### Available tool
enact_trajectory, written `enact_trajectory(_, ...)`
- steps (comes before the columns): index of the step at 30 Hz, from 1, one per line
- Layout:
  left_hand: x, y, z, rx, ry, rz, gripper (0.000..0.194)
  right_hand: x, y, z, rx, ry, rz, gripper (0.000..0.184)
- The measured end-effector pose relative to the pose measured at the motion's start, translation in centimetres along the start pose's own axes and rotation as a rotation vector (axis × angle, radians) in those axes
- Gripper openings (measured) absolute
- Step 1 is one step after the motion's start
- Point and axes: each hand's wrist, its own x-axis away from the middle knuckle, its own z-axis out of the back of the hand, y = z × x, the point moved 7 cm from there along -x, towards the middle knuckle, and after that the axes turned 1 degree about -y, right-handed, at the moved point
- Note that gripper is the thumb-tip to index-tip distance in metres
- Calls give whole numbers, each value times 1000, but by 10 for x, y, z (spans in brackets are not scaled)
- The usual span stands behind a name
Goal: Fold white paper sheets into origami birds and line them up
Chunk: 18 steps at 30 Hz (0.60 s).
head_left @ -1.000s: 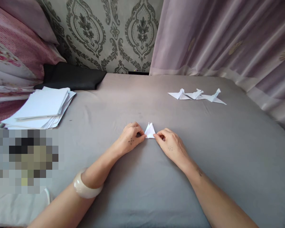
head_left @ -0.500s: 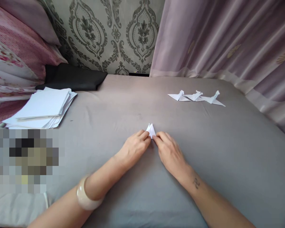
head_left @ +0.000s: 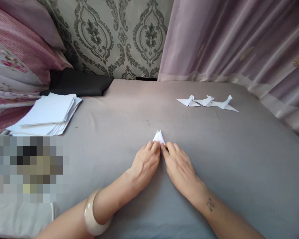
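A small folded white paper (head_left: 158, 136) lies on the grey cloth in the middle, its pointed tips facing away from me. My left hand (head_left: 147, 162) has its fingers bunched over the paper's near left part, hiding that portion. On the right edge, my right hand (head_left: 178, 162) pinches the paper, its thumb and fingertips close together. Both hands rest low on the surface and nearly touch each other at the paper.
Three folded paper birds (head_left: 206, 101) stand in a row at the back right. To the left are a stack of white paper sheets (head_left: 48, 109) and a folded black cloth (head_left: 79, 83). A curtain (head_left: 226, 39) borders the right; the lower left is pixelated.
My left hand has shifted slightly right and toward me, now covering the paper's near edge. The paper is still between both hands. The whole view has moved a little.
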Motion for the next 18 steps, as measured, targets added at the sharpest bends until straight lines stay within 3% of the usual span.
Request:
enact_trajectory(3,-2,-6,0,63,10,-24,27,1,2,1,31,17,-19,31)
enact_trajectory(7,-1,-25,2,283,115,87,28,0,7,4,27,17,-23,31)
enact_trajectory(12,4,-63,3,772,385,283,31,-7,31,4,-244,29,-106,32)
enact_trajectory(15,6,-81,-8,967,429,457,27,-11,50,4,-411,126,-228,31)
enact_trajectory(18,4,-85,-16,1092,424,475,24,-13,57,6,-548,249,-245,35)
